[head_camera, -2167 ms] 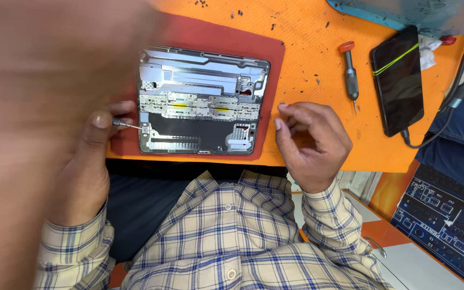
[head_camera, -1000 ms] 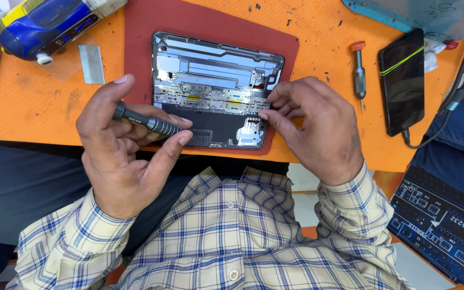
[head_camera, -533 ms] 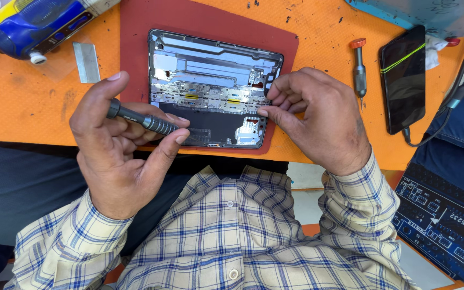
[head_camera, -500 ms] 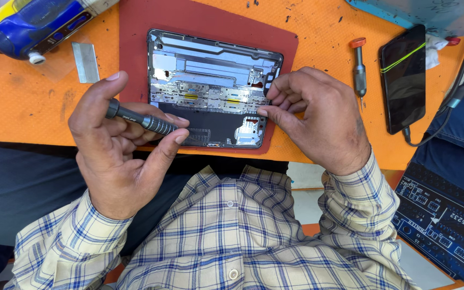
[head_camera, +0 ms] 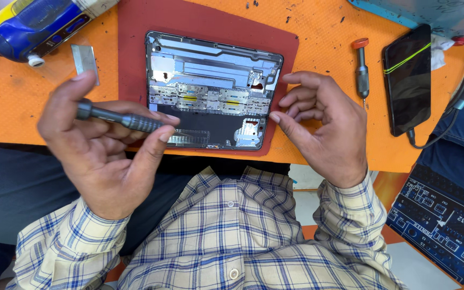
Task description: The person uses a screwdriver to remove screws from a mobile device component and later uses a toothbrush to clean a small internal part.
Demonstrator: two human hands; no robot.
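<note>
Holding the dark screwdriver across your left hand, you kept thumb and fingers clamped around its knurled shaft, the tip end lying at the lower left corner of the opened device, though whether it touched the frame could not be told. Your right hand stood loosely curled and empty, its fingertips just beside the right edge of the device, at or near contact. The device lay face-down on the red mat, on the orange bench, its metal plates and central row of small fittings exposed, between your two hands and close to the bench's near edge.

Risks, as judged from this view: the screwdriver was held nearly flat, so a slip could have dragged its tip across the exposed fittings or the dark lower panel. The device sat near the bench edge above your lap; a push from the right fingertips could have shifted it on the mat. Any freed screw could have rolled off unseen, since no tray showed beside the mat.

Nearby lay a second, red-capped screwdriver, a dark phone on a cable, a blue and yellow bottle and a small metal blade.
</note>
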